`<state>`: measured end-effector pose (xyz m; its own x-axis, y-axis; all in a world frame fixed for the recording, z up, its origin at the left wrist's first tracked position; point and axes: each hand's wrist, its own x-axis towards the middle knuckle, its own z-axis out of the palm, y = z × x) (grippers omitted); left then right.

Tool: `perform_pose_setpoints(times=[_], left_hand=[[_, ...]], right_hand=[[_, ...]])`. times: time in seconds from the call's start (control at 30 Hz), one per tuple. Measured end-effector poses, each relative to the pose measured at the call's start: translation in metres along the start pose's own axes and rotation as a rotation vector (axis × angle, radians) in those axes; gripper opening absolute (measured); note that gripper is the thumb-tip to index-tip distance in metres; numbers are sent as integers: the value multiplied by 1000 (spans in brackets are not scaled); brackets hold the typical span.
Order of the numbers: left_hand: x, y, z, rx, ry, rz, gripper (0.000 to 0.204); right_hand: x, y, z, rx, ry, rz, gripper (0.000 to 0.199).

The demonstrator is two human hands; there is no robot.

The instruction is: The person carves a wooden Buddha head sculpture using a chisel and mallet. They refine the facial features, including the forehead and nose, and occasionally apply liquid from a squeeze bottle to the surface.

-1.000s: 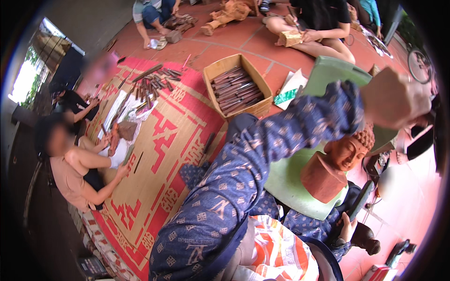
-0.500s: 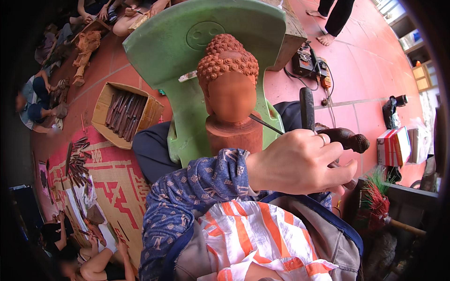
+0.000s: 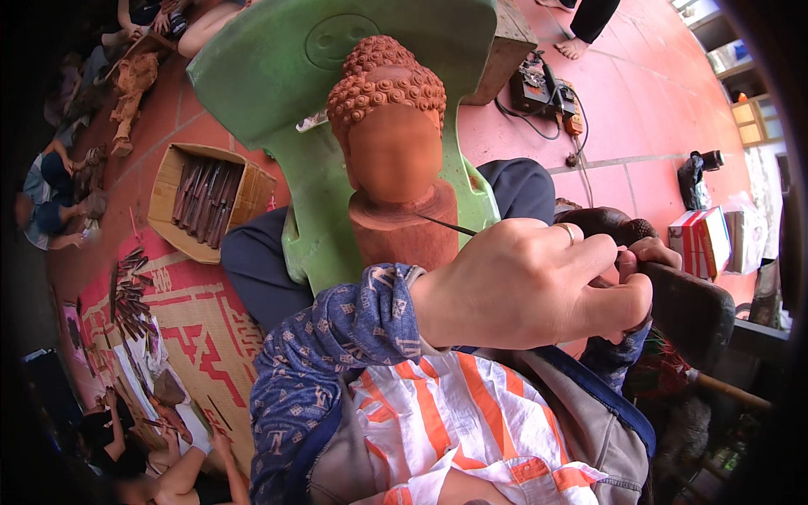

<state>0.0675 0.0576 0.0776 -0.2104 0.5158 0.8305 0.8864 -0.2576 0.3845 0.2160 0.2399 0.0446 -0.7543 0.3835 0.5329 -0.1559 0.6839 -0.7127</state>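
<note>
A reddish wooden carved head (image 3: 385,94) with tight curls and a topknot stands upright on its round wooden base, on a green plastic chair (image 3: 252,63) between my knees. My left hand (image 3: 522,286) is closed around a thin chisel (image 3: 446,224), whose tip meets the base just under the neck. Most of the chisel's handle is hidden by my fingers. Behind it, my right hand (image 3: 655,252) grips a dark wooden mallet (image 3: 692,313), its thick end close to the left hand's lower fingers. Whether mallet and chisel touch is hidden.
A cardboard box (image 3: 252,202) of chisels stands left of the chair, with more tools (image 3: 130,295) on a patterned mat (image 3: 189,337). A dark carved wooden piece (image 3: 608,224) lies beyond my hands. An electrical box with cables (image 3: 539,93) sits on the tiles. Other people work at left.
The chisel tip has gone from beside the neck down onto the base. The mallet has swung from upright down to the right, and my right hand now shows. The whole view has shifted slightly.
</note>
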Motion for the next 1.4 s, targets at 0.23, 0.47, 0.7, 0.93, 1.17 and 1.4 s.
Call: perform_pose_setpoints(times=[0.23, 0.47, 0.7, 0.93, 1.17, 1.4], left_hand=[[5, 1, -7, -30, 137, 26, 25], [7, -5, -3, -34, 301, 6, 34], [6, -9, -5, -21, 324, -15, 33], [6, -14, -4, -33, 366, -18, 34], [5, -14, -7, -75, 372, -9, 36], [2, -14, -7, -76, 359, 8, 40]], right_hand=[[14, -33, 10, -283, 10, -98, 23], [28, -45, 29, -289, 23, -111, 22], [33, -53, 30, -317, 26, -105, 20], [36, -59, 30, -336, 32, -95, 18], [38, -64, 27, -356, 41, -77, 17], [40, -72, 22, -382, 66, -23, 15]])
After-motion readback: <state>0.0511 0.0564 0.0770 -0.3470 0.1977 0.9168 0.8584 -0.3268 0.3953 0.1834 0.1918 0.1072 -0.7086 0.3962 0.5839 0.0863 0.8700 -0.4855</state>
